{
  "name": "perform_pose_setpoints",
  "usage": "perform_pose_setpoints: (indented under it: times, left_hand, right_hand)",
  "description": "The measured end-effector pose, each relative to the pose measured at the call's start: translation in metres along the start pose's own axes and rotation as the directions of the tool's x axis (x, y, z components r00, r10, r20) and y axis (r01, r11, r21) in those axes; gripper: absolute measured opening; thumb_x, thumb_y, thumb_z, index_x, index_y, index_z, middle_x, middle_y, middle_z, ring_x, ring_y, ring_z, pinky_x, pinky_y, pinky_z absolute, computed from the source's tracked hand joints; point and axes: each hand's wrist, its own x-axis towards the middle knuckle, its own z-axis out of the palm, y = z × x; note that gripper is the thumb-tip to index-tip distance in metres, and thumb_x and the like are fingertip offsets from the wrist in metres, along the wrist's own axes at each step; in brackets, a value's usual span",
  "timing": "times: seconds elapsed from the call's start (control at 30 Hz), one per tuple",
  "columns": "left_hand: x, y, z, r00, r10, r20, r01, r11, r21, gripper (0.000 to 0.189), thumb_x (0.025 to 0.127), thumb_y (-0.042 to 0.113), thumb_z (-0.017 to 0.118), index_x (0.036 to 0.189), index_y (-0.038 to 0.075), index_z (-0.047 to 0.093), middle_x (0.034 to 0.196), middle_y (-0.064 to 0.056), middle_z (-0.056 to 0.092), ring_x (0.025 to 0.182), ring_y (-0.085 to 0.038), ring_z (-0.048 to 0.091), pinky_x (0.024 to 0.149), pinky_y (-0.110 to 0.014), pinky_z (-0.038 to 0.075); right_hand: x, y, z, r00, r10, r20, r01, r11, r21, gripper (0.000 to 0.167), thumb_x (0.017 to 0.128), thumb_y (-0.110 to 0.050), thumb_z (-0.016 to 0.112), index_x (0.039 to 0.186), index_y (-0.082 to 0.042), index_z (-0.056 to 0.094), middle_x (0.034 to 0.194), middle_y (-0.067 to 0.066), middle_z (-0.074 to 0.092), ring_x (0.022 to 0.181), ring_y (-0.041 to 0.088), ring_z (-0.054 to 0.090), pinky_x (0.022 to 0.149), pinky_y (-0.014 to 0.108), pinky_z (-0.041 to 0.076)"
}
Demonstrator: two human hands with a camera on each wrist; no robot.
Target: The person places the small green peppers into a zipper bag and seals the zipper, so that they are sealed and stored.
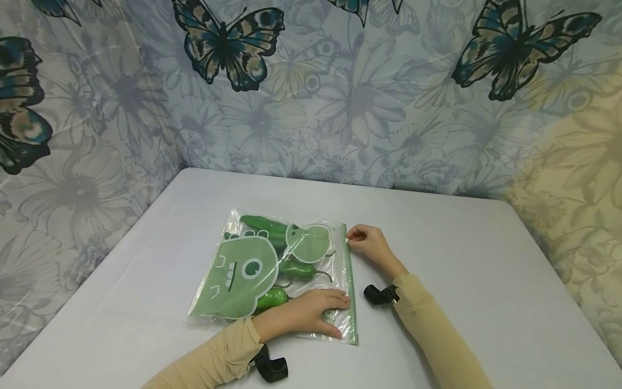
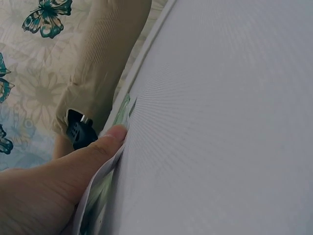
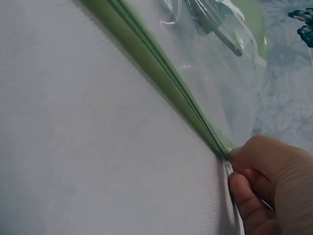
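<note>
A clear zip bag (image 1: 340,286) printed with green cartoon monsters lies flat on the table. Through the plastic show several green chili peppers (image 1: 298,270), some partly hidden behind the prints. My left hand (image 1: 316,310) rests on the bag's near part, fingers extended toward the green zip strip (image 1: 350,275). In the left wrist view, that hand's thumb (image 2: 105,144) lies along the bag's edge. At the strip's far end, my right hand (image 1: 370,246) pinches the bag's corner between thumb and curled forefinger. The right wrist view shows the green strip (image 3: 166,83) running up to those fingertips.
A white-covered table (image 1: 461,281) holds the bag left of its middle. Behind it hangs a floral cloth (image 1: 340,97) with butterflies. A black band device (image 1: 380,295) sits at the right wrist, another black device (image 1: 269,364) at the left.
</note>
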Motion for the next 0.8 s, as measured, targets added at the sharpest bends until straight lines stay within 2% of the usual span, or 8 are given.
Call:
perform_pose_setpoints:
  times: [0.27, 0.6, 0.8]
  left_hand:
    - [0.000, 0.000, -0.002, 1.000, -0.012, 0.003, 0.012, 1.000, 0.011, 0.056, 0.074, 0.038, 0.071, 0.118, 0.004, 0.058, 0.125, -0.006, 0.051, 0.120, -0.012, 0.039, 0.099, -0.019, 0.022]
    - [0.000, 0.001, 0.000, 1.000, -0.007, -0.003, 0.007, 0.999, 0.034, 0.057, 0.073, 0.039, 0.071, 0.118, 0.006, 0.058, 0.125, -0.006, 0.050, 0.120, -0.012, 0.040, 0.099, -0.018, 0.021]
    - [0.000, 0.001, 0.000, 1.000, -0.005, -0.002, 0.005, 1.000, 0.017, 0.056, 0.074, 0.038, 0.071, 0.118, 0.005, 0.058, 0.125, -0.007, 0.050, 0.120, -0.012, 0.039, 0.099, -0.019, 0.022]
  right_hand:
    - [0.014, 0.004, 0.002, 0.999, 0.037, -0.030, -0.035, 0.998, 0.044, 0.010, 0.072, 0.006, 0.067, 0.081, 0.004, 0.065, 0.072, 0.007, 0.061, 0.066, 0.018, 0.056, 0.060, 0.024, 0.046]
    - [0.020, 0.009, 0.001, 0.997, 0.044, -0.057, -0.040, 0.997, 0.062, 0.008, 0.074, 0.004, 0.068, 0.081, 0.003, 0.065, 0.073, 0.008, 0.062, 0.067, 0.018, 0.057, 0.061, 0.024, 0.046]
    - [0.022, 0.009, 0.001, 0.996, 0.053, -0.075, -0.048, 0.997, 0.067, 0.007, 0.074, 0.004, 0.068, 0.080, 0.003, 0.065, 0.072, 0.009, 0.062, 0.066, 0.019, 0.057, 0.061, 0.024, 0.046]
